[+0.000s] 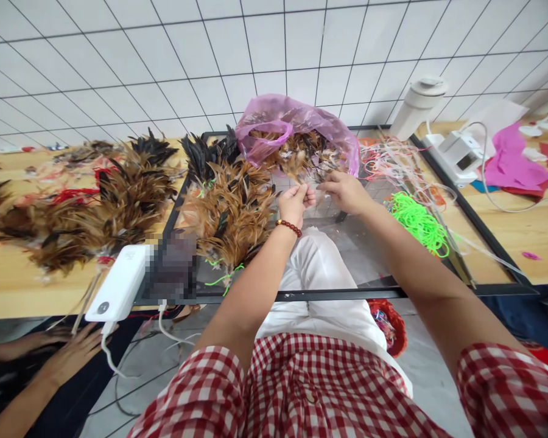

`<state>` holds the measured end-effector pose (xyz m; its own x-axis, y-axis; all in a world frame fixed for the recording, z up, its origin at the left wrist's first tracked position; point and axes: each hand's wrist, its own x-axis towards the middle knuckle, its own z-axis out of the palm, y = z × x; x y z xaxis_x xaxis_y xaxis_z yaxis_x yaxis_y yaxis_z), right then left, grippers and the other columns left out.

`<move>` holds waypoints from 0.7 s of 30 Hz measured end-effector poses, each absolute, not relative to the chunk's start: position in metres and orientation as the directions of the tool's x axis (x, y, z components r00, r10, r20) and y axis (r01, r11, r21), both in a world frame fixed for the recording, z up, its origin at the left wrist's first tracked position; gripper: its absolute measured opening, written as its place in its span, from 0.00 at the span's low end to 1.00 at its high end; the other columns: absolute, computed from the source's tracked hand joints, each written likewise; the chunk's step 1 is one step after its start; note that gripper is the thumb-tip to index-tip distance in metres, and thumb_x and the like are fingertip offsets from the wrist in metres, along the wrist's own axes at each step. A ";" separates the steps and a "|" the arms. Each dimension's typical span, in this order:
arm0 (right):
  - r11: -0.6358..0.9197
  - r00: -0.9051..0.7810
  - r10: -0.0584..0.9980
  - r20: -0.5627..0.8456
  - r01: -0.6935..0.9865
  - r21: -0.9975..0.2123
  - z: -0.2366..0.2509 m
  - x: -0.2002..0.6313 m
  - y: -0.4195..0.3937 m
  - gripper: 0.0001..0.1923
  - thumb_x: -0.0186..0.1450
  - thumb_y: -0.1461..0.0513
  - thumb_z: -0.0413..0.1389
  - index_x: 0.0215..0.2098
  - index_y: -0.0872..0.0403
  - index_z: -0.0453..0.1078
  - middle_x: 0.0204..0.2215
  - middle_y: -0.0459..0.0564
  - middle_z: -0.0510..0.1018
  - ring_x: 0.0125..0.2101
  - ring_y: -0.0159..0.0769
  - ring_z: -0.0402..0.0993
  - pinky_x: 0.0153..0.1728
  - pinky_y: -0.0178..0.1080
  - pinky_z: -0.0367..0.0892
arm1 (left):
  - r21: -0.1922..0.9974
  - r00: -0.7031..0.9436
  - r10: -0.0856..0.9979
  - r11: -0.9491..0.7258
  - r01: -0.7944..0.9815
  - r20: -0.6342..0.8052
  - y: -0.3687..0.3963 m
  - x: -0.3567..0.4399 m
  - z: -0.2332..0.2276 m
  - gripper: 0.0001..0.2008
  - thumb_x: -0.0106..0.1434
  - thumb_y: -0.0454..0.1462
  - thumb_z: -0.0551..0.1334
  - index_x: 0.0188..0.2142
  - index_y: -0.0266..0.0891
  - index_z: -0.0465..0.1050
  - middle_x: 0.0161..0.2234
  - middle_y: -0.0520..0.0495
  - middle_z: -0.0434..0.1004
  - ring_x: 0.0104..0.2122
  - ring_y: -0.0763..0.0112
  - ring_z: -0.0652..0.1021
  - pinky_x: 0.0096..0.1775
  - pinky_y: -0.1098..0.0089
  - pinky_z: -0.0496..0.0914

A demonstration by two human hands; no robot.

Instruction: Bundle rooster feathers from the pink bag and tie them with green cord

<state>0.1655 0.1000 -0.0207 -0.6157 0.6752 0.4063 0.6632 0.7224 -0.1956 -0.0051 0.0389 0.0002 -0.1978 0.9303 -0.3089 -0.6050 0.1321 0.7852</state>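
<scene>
My left hand [296, 205], with a beaded bracelet at the wrist, is closed in a pinch on a small brown feather [296, 175] that points up from the fingertips. Just to its right, my right hand [346, 192] has its fingers drawn together at the mouth of a pink plastic bag [256, 146]; what they hold, if anything, is too small to make out. Loose brown feathers [301, 149] fill the bag. Left of my hands lies a pile of brown feather bunches [232, 207] with green cords, and black feathers [210, 152] behind it.
More feather bunches [114, 207] lie further left. A white power bank [119, 283] sits at the table edge. Right are green cords [418, 222], pale strings [388, 161], a white bottle [418, 109], a charger [459, 152] and pink cloth [514, 161]. Another person's hands [68, 359] show lower left.
</scene>
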 end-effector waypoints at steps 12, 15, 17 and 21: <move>0.173 -0.186 0.968 0.165 0.024 -0.985 -0.005 0.140 0.092 0.21 0.52 0.46 0.70 0.28 0.52 0.70 0.20 0.43 0.70 0.22 0.29 0.63 0.26 0.36 0.60 | 0.812 -0.183 0.939 0.141 -0.566 -0.291 0.037 -0.008 -0.001 0.07 0.66 0.32 0.66 0.30 0.34 0.74 0.28 0.49 0.81 0.29 0.78 0.81 0.44 0.72 0.76; 0.107 -0.208 0.971 0.122 -0.080 -0.991 -0.001 0.133 0.086 0.27 0.44 0.44 0.74 0.28 0.52 0.71 0.20 0.42 0.71 0.21 0.27 0.63 0.25 0.34 0.60 | 0.812 -0.153 0.939 0.175 -0.557 -0.307 0.035 -0.007 0.001 0.08 0.67 0.31 0.65 0.30 0.34 0.73 0.26 0.49 0.79 0.32 0.75 0.83 0.45 0.71 0.76; 0.141 -0.201 0.967 0.156 -0.086 -0.986 -0.001 0.128 0.082 0.27 0.44 0.44 0.74 0.27 0.53 0.72 0.19 0.41 0.71 0.21 0.27 0.63 0.25 0.34 0.60 | 0.815 -0.134 0.939 0.197 -0.545 -0.317 0.034 -0.007 0.003 0.08 0.66 0.32 0.66 0.30 0.34 0.73 0.24 0.50 0.78 0.31 0.74 0.83 0.44 0.71 0.77; 0.278 -0.141 0.951 0.276 -0.007 -0.961 -0.001 0.123 0.080 0.21 0.49 0.47 0.72 0.27 0.53 0.72 0.20 0.41 0.71 0.22 0.27 0.63 0.28 0.36 0.63 | 0.832 -0.104 0.946 0.212 -0.513 -0.306 0.034 -0.007 0.002 0.10 0.66 0.32 0.66 0.28 0.33 0.73 0.23 0.50 0.77 0.27 0.76 0.81 0.40 0.73 0.76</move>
